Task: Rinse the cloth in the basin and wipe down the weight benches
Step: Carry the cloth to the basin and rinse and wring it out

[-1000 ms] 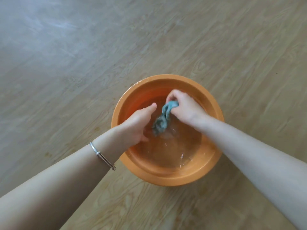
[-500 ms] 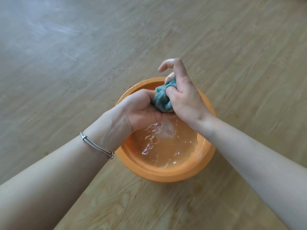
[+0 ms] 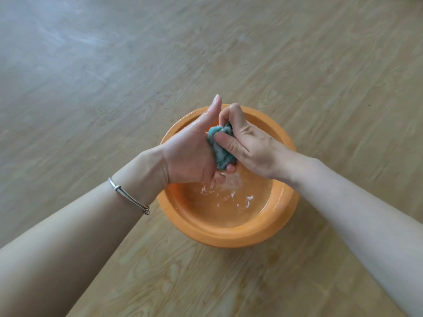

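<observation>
— Teal terry cloth (image 3: 220,146): where does it sit?
— Bunched into a wad between both hands, held above the far half of the round orange plastic basin (image 3: 229,236), clear of the water (image 3: 226,207).
— And the hands?
— The right hand (image 3: 251,147) wraps it from the right, fingers curled over the top and thumb pressing its middle. The left hand (image 3: 187,154) cups it from the left, thumb straight up, fingertips curling under the lower end. The two are pressed together around it.
— Which way does the wad run?
— Its long axis goes from the far rim back toward the person, slanting down. Neither hand is nearer, since each has one side. I judge a wringing twist comes next, with the drips landing in the basin.
— Anything you can't make out?
— Most of the cloth is buried in the palms, so I cannot tell its size or how wet it is. The right fingertips are hidden. No weight bench shows, only wood-grain floor (image 3: 114,88) and a thin silver bangle (image 3: 128,195) on the left wrist.
</observation>
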